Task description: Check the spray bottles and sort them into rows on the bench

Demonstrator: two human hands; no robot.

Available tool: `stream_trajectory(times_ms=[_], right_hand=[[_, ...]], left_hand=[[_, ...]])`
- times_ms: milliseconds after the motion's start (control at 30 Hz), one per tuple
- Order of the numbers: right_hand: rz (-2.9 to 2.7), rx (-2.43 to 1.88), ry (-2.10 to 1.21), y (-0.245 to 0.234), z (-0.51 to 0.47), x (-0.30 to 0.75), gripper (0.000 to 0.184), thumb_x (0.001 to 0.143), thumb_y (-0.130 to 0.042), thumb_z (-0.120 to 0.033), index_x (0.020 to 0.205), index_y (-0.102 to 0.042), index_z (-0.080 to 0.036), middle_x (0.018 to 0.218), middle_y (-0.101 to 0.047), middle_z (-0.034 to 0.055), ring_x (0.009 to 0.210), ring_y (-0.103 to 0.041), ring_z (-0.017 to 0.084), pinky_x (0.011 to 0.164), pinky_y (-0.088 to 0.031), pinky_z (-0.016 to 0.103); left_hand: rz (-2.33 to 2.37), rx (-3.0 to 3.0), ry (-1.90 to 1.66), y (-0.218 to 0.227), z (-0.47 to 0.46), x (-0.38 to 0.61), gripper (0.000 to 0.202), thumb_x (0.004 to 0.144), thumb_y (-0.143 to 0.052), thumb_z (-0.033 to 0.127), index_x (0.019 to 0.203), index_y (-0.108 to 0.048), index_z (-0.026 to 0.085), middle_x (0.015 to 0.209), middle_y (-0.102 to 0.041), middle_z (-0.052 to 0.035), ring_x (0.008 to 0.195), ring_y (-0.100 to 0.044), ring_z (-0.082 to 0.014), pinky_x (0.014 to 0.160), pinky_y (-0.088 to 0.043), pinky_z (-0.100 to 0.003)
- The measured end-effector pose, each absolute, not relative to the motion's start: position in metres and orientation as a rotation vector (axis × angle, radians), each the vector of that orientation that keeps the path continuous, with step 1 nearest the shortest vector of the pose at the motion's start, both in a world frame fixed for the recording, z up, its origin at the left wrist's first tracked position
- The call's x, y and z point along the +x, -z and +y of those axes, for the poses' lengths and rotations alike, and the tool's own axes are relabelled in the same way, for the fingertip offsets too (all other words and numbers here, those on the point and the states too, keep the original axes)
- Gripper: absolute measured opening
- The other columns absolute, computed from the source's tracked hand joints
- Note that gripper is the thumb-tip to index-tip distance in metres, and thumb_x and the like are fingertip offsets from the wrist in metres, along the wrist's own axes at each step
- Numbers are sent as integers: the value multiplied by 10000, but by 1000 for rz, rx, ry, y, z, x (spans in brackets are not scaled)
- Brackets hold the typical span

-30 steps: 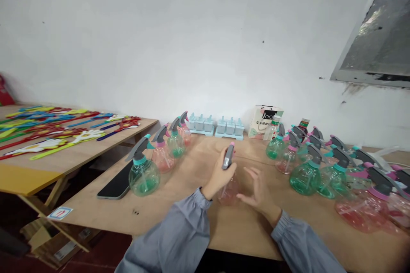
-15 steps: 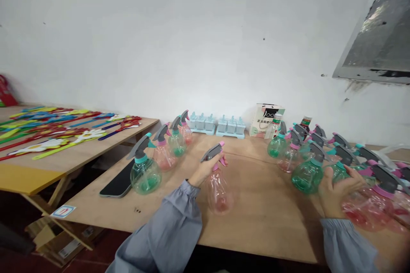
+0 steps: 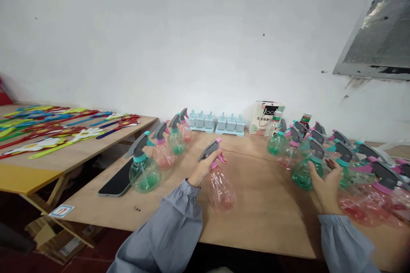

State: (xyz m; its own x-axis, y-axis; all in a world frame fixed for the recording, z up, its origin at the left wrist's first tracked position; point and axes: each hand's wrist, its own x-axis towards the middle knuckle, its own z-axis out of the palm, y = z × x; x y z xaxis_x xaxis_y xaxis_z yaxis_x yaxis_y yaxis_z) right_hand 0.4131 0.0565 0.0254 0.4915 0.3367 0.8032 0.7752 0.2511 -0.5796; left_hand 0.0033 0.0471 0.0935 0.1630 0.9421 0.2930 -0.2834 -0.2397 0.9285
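My left hand (image 3: 206, 165) is wrapped round the neck of a clear pink spray bottle (image 3: 221, 192) with a grey and pink trigger head. That bottle leans slightly, near the middle of the table. On the right, my right hand (image 3: 327, 181) is open, thumb and fingers apart, close to a green spray bottle (image 3: 303, 175). I cannot tell whether it touches that bottle. Several more green and pink spray bottles crowd around it, among them a pink bottle (image 3: 368, 202) to its right. A row of spray bottles stands at the left, with a green one (image 3: 145, 175) nearest me.
A phone (image 3: 115, 181) lies on the wooden table (image 3: 256, 226) at the left. Pale blue ice-pop moulds (image 3: 230, 126), a printed paper bag (image 3: 263, 119) and small capped bottles stand along the wall. Colourful hand-shaped plastic items (image 3: 54, 140) cover part of the left table.
My right hand has moved left, from the bottles on the far right to beside the front green spray bottle. My left hand keeps hold of the pink bottle, which tilts a little more.
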Motion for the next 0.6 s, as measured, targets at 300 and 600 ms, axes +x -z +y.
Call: stream_trajectory(times_ms=[300, 600], right_hand=[[-1059, -1484, 286, -23, 59, 402, 964, 683, -676, -704, 1385, -409, -99, 1348, -493, 243, 1243, -518, 400, 1045, -418, 540], [-1097, -1568, 415, -14, 59, 402, 972, 672, -561, -842, 1283, -512, -88, 1207, -529, 220, 1223, -454, 422, 1057, -333, 622]], left_hand=[[776, 1312, -1412, -97, 44, 2, 368, 771, -688, 536, 846, -676, 176, 742, -710, -41, 746, -674, -177, 543, -464, -221], [847, 1480, -1486, -101, 41, -2, 392, 824, -594, 562, 801, -687, 182, 727, -691, -35, 668, -614, -158, 592, -495, -257]])
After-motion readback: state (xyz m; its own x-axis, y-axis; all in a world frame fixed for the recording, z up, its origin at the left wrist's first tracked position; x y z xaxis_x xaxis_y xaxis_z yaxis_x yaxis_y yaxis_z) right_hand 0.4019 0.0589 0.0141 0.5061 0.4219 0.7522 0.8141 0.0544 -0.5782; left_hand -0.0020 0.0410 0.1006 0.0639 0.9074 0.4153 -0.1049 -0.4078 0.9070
